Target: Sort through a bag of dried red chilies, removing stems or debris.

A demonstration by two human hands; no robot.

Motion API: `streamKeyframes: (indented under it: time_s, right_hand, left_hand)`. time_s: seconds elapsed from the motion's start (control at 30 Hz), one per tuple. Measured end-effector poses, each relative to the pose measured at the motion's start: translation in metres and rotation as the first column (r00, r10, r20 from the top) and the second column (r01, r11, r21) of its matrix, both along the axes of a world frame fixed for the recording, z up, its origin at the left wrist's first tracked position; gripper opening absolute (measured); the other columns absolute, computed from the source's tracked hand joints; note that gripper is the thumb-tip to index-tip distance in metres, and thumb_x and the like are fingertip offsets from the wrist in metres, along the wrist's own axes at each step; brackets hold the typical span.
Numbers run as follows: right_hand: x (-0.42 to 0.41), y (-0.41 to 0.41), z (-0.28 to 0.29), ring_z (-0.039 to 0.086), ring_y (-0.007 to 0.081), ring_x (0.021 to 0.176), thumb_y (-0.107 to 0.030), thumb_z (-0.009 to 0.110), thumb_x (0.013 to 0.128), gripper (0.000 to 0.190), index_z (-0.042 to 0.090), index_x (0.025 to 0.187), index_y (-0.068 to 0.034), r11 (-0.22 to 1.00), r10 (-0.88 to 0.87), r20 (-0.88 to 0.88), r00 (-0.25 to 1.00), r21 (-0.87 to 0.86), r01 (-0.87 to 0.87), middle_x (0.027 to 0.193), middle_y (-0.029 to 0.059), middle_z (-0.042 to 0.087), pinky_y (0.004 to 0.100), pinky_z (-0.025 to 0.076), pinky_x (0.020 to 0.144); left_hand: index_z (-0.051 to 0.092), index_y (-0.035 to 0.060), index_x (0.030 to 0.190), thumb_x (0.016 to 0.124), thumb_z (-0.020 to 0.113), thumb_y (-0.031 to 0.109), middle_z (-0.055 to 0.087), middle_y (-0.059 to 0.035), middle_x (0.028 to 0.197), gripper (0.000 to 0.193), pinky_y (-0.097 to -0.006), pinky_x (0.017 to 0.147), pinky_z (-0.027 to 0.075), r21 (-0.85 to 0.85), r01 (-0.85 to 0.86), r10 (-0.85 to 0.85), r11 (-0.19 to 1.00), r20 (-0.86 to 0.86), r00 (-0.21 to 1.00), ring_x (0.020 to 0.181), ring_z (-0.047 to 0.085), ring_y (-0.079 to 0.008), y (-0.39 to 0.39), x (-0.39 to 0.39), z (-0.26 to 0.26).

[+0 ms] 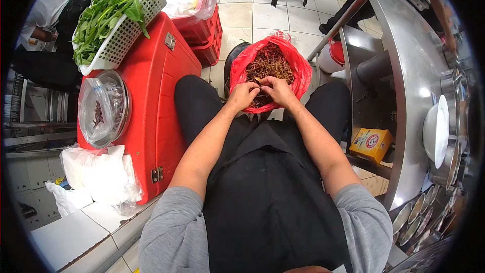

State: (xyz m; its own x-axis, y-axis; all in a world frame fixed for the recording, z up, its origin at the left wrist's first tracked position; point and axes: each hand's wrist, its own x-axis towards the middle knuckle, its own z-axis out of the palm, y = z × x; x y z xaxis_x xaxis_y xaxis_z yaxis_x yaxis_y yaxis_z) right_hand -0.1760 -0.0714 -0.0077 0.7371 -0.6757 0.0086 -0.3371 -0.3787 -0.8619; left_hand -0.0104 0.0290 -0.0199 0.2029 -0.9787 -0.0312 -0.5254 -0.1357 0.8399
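Observation:
Between my knees stands a red plastic bag (300, 66), its mouth spread wide. Dry brown and reddish stems or trimmings (269, 62) fill it. Over the near part of its opening, my left hand (243, 95) and my right hand (277, 91) meet, thumbs and fingertips pinched together. Something small and brownish seems to be between the fingertips, too small to name. To the left, a clear plastic bag with dark reddish pieces (99, 113) lies in a round metal bowl (127, 108).
The bowl stands on a red cooler box (151, 94), with a white basket (121, 41) of leafy greens (113, 11) behind it. Red crates (206, 34) stand beyond. At right are a steel table (409, 45), a baking soda box (370, 145) and a white bucket (329, 58). Other people stand at both sides.

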Motion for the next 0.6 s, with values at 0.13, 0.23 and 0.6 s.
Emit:
streamKeyframes:
  time_s: [0.13,0.23,0.6]
  right_hand:
    - [0.002,-0.001,0.003,0.065,0.0365,0.091,-0.011,0.065,0.086,0.018,0.067,0.098,0.002,0.981,0.087,-0.094,0.992,-0.164,-0.102,0.093,0.0205,0.067,0.0421,0.051,0.082]
    - [0.006,0.007,0.001,0.062,0.039,0.092,-0.012,0.065,0.085,0.014,0.066,0.091,0.001,0.957,0.085,-0.112,0.99,-0.269,-0.113,0.09,0.0214,0.065,0.0448,0.049,0.083]
    - [0.009,0.013,-0.005,0.059,0.0409,0.088,-0.008,0.058,0.087,0.009,0.058,0.087,0.001,0.925,0.092,-0.005,0.996,-0.371,-0.087,0.087,0.0224,0.061,0.0483,0.047,0.08]
  left_hand:
    - [0.069,0.0017,0.103,0.091,0.064,0.019,0.069,-0.0069,0.072,0.022,-0.0299,0.062,0.052,0.119,-0.016,0.033,0.993,-0.145,0.989,0.064,0.066,-0.0136,-0.003,0.001,0.001]
    - [0.068,0.0018,0.1,0.092,0.062,0.018,0.068,-0.0055,0.07,0.019,-0.0282,0.059,0.051,0.119,-0.002,0.019,0.993,-0.14,0.99,0.061,0.064,-0.0109,-0.002,0.001,-0.001]
    - [0.063,0.0033,0.096,0.096,0.059,0.02,0.065,-0.0018,0.069,0.017,-0.0242,0.056,0.049,0.234,0.006,0.097,0.972,-0.427,0.899,0.059,0.06,-0.009,-0.007,0.006,-0.01]
